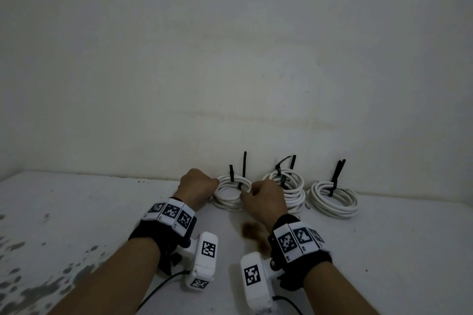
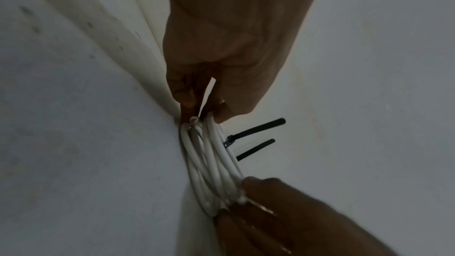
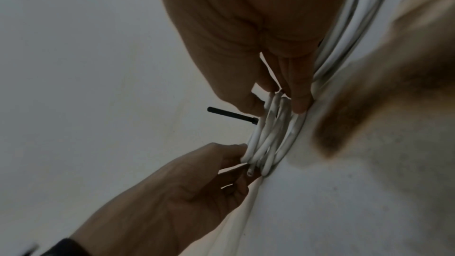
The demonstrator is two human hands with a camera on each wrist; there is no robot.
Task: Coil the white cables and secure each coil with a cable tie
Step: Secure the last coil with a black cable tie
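Hands pinch opposite sides: left hand (image 1: 197, 186) and right hand (image 1: 266, 199) grip the round white cable coil (image 1: 230, 195) between them.

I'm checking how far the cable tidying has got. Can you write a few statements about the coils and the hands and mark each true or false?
1. Three white coils lie in a row along the wall. True: the left coil, the middle coil and the right coil.
2. The left hand rests flat on the table, away from any cable. False: it grips the left side of the left coil.
3. The right hand holds the right coil. False: it pinches the right side of the left coil, and the right coil lies untouched.
4. Black cable ties stick up from the left coil. True.
5. The right coil has no tie. False: a black tie stands up from it.
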